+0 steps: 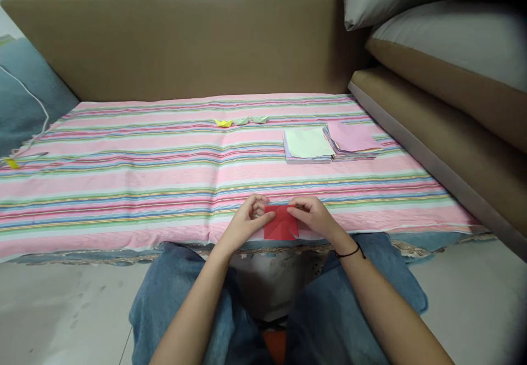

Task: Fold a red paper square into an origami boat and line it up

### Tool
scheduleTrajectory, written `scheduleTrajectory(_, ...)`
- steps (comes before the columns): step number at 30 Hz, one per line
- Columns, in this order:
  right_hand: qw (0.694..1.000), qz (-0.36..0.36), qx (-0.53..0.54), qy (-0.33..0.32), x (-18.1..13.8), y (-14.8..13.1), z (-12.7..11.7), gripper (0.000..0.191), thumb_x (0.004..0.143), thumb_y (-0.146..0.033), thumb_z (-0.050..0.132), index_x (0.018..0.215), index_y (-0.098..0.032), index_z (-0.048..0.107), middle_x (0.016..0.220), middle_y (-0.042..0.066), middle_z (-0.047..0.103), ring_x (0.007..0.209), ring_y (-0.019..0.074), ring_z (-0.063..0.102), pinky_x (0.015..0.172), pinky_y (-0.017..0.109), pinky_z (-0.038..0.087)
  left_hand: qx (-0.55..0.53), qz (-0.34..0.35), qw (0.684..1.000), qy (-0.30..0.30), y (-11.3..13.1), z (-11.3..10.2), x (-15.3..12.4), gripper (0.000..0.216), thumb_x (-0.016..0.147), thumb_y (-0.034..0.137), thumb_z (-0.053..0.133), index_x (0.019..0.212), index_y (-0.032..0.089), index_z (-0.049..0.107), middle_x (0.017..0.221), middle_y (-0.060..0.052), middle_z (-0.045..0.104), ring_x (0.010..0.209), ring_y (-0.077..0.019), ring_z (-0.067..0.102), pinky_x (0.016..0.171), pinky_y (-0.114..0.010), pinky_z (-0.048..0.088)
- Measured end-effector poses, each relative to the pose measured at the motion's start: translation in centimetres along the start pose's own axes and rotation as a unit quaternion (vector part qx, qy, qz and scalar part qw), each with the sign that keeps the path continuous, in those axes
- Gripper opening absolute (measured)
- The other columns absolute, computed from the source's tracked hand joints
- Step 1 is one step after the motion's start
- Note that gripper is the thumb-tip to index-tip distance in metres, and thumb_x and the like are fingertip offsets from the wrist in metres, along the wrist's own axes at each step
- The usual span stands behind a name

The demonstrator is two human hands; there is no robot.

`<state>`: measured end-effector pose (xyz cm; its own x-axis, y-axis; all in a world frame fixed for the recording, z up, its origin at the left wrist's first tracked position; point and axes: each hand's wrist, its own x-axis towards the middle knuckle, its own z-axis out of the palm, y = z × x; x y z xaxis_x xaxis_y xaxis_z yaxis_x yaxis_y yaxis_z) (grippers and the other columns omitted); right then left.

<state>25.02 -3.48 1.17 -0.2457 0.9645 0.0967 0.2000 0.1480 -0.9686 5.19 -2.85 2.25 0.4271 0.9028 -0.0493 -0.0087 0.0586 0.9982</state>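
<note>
Both bare arms reach forward from the person's body, the slim left forearm [193, 310] and slim right forearm [379, 288] slanting inward above two bent legs in faded blue denim [164, 288], so that the hands come close together without touching. The bare left hand [252, 215] has its fingers loosely curled and its thumb [264, 220] stretched out toward the other side, while the bare right hand [316, 217], its wrist [340, 240] fairly straight, brings thumb [297, 213] and bent index finger near each other
</note>
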Motion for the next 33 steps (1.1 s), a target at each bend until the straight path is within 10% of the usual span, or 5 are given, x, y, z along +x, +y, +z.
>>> scheduleTrajectory(13,0.965,0.03,0.261,0.015,0.3,0.0,1.5,0.052,0.069,-0.048,0.067,0.111,-0.022,0.051,0.109,0.009,0.061,0.088,0.0207,0.062,0.068,0.031,0.052,-0.136,0.017,0.966,0.218,-0.3,0.7,0.4,0.035,0.059,0.024,0.078,0.086,0.016,0.057,0.068,0.0,0.069,0.059,-0.0111,0.062,0.062,-0.023,0.048)
scheduleTrajectory(19,0.978,-0.003,0.193,0.085,-0.1,-0.1,3.0,0.02,0.071,-0.032,0.069,0.083,-0.018,0.062,0.066,0.0,0.063,0.057,0.0137,0.059,0.057,0.029,0.051,-0.127,0.005,0.979,0.158,-0.4,1.2,0.4,0.026,0.06,0.022,0.076,0.079,0.014,0.06,0.066,0.0,0.067,0.054,-0.0098,0.059,0.055,-0.022,0.048)
scheduleTrajectory(22,0.982,-0.098,0.098,0.131,-0.1,-0.2,2.5,0.008,0.075,-0.026,0.064,0.079,-0.02,0.068,0.078,0.004,0.065,0.067,0.0169,0.061,0.064,0.033,0.053,-0.092,0.023,0.986,0.133,-0.6,1.1,0.4,0.018,0.064,0.024,0.072,0.076,0.014,0.064,0.083,-0.004,0.068,0.057,-0.0098,0.059,0.054,-0.021,0.048)
scheduleTrajectory(29,0.942,-0.262,-0.121,0.173,-0.2,0.1,0.4,0.038,0.075,-0.006,0.05,0.099,-0.03,0.069,0.101,0.005,0.062,0.094,0.0208,0.059,0.081,0.04,0.051,-0.148,-0.027,0.987,0.052,0.9,0.5,0.0,0.041,0.083,0.045,0.05,0.121,0.029,0.048,0.107,-0.006,0.063,0.073,-0.014,0.064,0.063,-0.028,0.053)
scheduleTrajectory(33,0.942,-0.272,-0.157,0.119,-0.4,0.3,0.4,0.043,0.077,-0.006,0.045,0.106,-0.03,0.066,0.105,0.005,0.061,0.099,0.0204,0.058,0.084,0.039,0.051,-0.063,0.008,0.998,0.015,0.9,0.3,0.0,0.04,0.074,0.033,0.065,0.111,0.022,0.058,0.098,-0.006,0.066,0.078,-0.0161,0.063,0.068,-0.027,0.052)
